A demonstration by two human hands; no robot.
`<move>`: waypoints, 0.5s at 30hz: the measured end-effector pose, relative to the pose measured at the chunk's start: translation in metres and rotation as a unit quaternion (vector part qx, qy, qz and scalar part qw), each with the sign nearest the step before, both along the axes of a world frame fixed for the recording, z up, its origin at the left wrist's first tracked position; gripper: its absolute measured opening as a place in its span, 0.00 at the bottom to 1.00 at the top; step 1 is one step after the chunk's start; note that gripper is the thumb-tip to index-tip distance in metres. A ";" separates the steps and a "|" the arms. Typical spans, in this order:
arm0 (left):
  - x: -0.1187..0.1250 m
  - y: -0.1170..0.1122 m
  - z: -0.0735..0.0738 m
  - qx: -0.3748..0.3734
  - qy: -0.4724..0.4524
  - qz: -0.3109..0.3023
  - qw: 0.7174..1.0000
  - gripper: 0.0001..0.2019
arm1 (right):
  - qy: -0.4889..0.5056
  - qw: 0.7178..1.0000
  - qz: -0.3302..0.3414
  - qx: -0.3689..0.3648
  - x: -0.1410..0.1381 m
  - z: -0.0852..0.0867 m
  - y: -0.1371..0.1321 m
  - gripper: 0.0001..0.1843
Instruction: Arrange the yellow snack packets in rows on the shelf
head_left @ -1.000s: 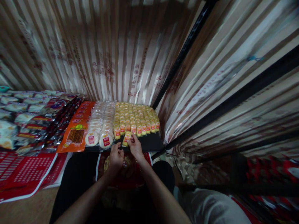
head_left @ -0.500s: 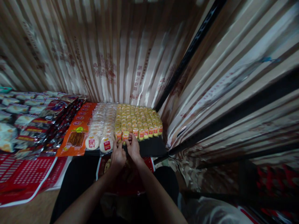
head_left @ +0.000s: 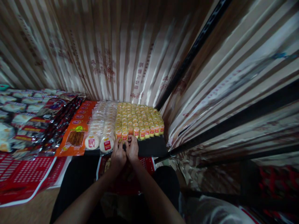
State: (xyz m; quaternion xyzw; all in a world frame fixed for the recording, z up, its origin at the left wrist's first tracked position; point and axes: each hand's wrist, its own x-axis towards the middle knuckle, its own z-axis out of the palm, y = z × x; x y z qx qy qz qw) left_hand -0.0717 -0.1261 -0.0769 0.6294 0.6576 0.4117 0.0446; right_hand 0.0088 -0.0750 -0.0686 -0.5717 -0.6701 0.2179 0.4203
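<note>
Small yellow snack packets [head_left: 140,116] with red-and-white labels stand in tight rows on a black shelf [head_left: 151,147]. At the left end of the front row, my left hand [head_left: 118,157] has its fingers curled against the lower edge of the packets. Close beside it, my right hand [head_left: 132,151] has thumb and finger bent together at a front packet [head_left: 125,134]. Both hands seem closed on that packet's lower edges, though the fingers partly cover the contact. Round white crackers in clear wrap [head_left: 106,144] lie just left of my left hand.
An orange snack bag [head_left: 74,133] and piles of dark and white bags [head_left: 30,115] lie further left. Below are a red basket [head_left: 28,174] and another red basket [head_left: 149,163] between my knees. Black metal posts [head_left: 187,65] and striped sheeting [head_left: 126,53] enclose the shelf.
My right hand has dropped slightly, its fingertips lower against the front packets. My left hand stays nearly in place at the row. The view has shifted a little.
</note>
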 end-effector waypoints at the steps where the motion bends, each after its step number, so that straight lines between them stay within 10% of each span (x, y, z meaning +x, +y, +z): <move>1: 0.000 0.000 0.000 -0.003 0.001 -0.004 1.000 0.24 | -0.008 1.000 0.000 0.003 0.000 0.000 0.001 0.08; 9: -0.002 -0.016 0.011 -0.008 -0.011 -0.026 1.000 0.20 | 0.028 0.999 -0.002 0.032 0.001 0.011 -0.011 0.12; 15: -0.005 -0.053 0.005 -0.139 -0.007 -0.173 0.975 0.13 | 0.024 0.998 0.040 -0.039 0.030 0.001 -0.058 0.14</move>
